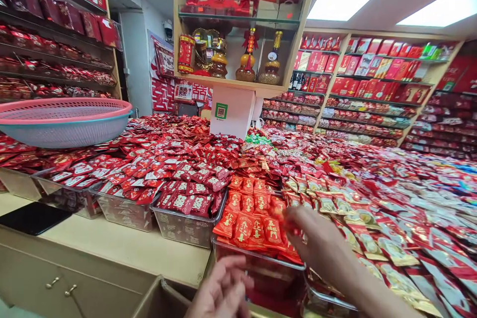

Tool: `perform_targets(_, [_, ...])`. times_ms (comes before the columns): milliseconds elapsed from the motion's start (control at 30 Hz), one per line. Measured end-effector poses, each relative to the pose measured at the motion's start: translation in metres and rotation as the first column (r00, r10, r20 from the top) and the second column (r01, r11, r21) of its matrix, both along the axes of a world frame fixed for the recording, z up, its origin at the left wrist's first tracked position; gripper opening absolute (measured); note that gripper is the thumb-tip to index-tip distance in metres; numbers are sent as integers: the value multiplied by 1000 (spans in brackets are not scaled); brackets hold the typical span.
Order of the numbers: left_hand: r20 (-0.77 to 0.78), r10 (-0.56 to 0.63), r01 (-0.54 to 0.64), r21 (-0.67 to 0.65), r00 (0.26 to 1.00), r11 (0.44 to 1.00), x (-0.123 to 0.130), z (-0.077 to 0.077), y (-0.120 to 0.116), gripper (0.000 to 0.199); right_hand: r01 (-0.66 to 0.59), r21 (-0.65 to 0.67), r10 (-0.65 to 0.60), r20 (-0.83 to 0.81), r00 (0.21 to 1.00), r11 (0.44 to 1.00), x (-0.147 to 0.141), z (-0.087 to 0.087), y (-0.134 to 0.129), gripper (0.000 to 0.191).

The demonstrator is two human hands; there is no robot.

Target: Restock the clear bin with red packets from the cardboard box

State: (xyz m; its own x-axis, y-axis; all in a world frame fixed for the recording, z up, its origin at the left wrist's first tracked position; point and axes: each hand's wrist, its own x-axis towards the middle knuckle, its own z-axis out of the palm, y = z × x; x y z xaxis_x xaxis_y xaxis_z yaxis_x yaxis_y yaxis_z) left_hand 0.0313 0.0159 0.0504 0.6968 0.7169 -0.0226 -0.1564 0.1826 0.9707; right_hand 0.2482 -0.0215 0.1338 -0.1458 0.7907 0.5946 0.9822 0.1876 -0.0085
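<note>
Red packets with gold characters [257,228] lie in rows in a clear plastic bin [261,257] in front of me. My right hand [316,236] reaches over the bin's right side, fingers bent and closed on a red packet [278,207] at the right end of the rows. The fingertips partly cover that packet. Low in the view, before the bin's front wall, my left hand [222,290] hovers with its fingers loosely curled and apart, nothing visible in it. Dark red packets [190,194] fill the bin to the left; cream-and-red packets [367,243] spread to the right.
Pink and blue plastic baskets [70,126] rest on the packets at the left. A black flat object [35,217] lies on the counter ledge [149,253]. Below my left hand is an open box [160,298]. A display cabinet [238,79] hangs ahead, and stocked shelves [376,84] line the back.
</note>
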Motion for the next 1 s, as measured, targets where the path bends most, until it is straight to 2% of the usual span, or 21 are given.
perform_targets(67, [74, 61, -55, -83, 995, 995, 12, 28, -3, 58, -210, 70, 206, 54, 977, 975, -26, -9, -18, 9])
perform_targets(100, [88, 60, -50, -110, 994, 993, 17, 41, -2, 56, -265, 85, 257, 99, 961, 960, -36, -12, -25, 11])
perform_targets(167, [65, 43, -37, -81, 997, 996, 28, 61, 6, 48, -321, 68, 311, 124, 942, 945, -44, -15, -34, 14])
perform_targets(267, [-38, 108, -99, 175, 993, 979, 46, 80, 34, 37, -230, -35, 230, -7, 973, 972, -22, -10, -35, 24])
perform_targets(300, [-70, 151, -123, 300, 986, 946, 54, 84, 45, 36, -166, -84, 163, -43, 986, 982, -9, -8, -32, 23])
perform_targets(367, [-137, 206, -105, 526, 969, 844, 74, 90, 68, 40, -31, -172, 29, -15, 999, 985, 19, -3, -21, 25])
perform_targets(400, [-193, 229, -65, 615, 954, 786, 86, 92, 78, 42, 17, -223, -14, 17, 1000, 975, 31, -1, -16, 28])
perform_targets(433, [-233, 245, -34, 657, 941, 753, 99, 93, 86, 42, 54, -272, -42, 49, 998, 961, 40, 0, -10, 32])
perform_targets(533, [-345, 259, 70, 710, 902, 700, 134, 89, 100, 39, 95, -402, -57, 105, 993, 911, 54, 2, 1, 42])
perform_targets(633, [-435, 282, 173, 752, 855, 636, 155, 80, 105, 37, 92, -479, -42, 114, 993, 873, 55, 2, 2, 49])
perform_targets(767, [-500, 334, 279, 800, 799, 531, 160, 72, 106, 34, 89, -496, -36, 116, 993, 864, 58, 1, -3, 50])
perform_targets(933, [-512, 387, 386, 849, 767, 360, 159, 73, 101, 29, 82, -481, -31, 114, 993, 873, 64, 1, -6, 49])
perform_targets(1000, [-531, 382, 435, 845, 757, 312, 160, 74, 98, 25, 78, -476, -29, 108, 994, 876, 65, 0, -7, 50])
